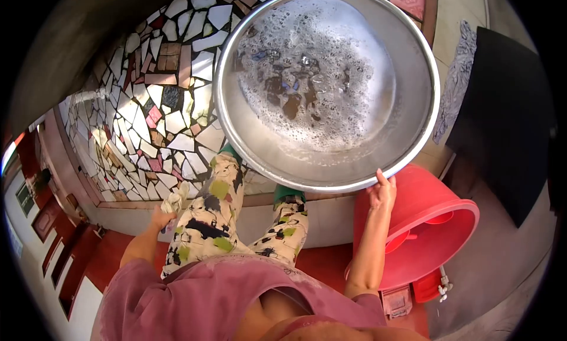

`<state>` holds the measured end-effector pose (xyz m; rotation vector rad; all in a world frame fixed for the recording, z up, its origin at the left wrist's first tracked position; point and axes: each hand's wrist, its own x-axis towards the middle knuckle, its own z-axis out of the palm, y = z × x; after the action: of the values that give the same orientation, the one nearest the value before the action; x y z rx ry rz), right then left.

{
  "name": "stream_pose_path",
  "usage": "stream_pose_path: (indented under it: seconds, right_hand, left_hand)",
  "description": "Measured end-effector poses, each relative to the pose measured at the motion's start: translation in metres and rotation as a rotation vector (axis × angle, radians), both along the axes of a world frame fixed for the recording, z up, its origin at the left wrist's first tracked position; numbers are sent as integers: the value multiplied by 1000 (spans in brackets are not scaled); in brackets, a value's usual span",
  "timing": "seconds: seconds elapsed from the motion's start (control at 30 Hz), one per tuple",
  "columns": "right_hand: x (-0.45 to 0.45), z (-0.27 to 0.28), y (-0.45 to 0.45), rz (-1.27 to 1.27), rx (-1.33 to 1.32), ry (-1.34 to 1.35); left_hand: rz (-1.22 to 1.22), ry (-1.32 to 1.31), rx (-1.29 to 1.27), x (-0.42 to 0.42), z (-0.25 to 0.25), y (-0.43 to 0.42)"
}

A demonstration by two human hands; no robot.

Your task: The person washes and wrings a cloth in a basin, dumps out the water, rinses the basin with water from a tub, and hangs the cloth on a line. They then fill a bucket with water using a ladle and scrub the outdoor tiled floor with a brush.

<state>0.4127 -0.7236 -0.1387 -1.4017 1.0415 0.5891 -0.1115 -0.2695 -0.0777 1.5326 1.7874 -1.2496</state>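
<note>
Right grip [383, 194] curls closed at the rim of a round silver metal basin [336, 171]; left grip [160, 217] clenches crumpled pale cloth [175, 199]. Steadying, seemingly; next move wants firm control.

Sudsy metal basin [412, 93], crumpled cloth [176, 199]

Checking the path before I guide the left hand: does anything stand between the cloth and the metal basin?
Yes. The patterned left trouser leg lies across the straight line from the cloth in the left hand to the metal basin. Nothing else visible blocks that line.
</note>
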Motion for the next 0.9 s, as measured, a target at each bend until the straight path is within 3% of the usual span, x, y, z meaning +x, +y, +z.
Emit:
stream_pose_path:
  seconds: [0.13, 0.33, 0.43, 0.53, 0.7, 0.8, 0.9]
  right_hand:
    - [51, 24, 26, 247, -64, -341]
    - [65, 20, 86, 185, -317, -667]
    - [39, 1, 73, 202, -368, -629]
    - [3, -34, 57, 210, -428, -532]
    - [-66, -111, 11, 13, -270, -379]
    - [-72, -130, -2, -61, -249, -327]
    - [-44, -128, 0, -91, -345, -268]
  left_hand:
    - [17, -23, 3, 15, 7, -9]
    - [76, 55, -63, 33, 8, -24]
    - [21, -49, -32, -15, -21, -38]
    - [119, -69, -37, -19, -16, -40]
    - [243, 12, -53, -38, -7, -43]
    - [171, 42, -39, -46, 4, -49]
    - [268, 31, -76, -58, 7, -49]
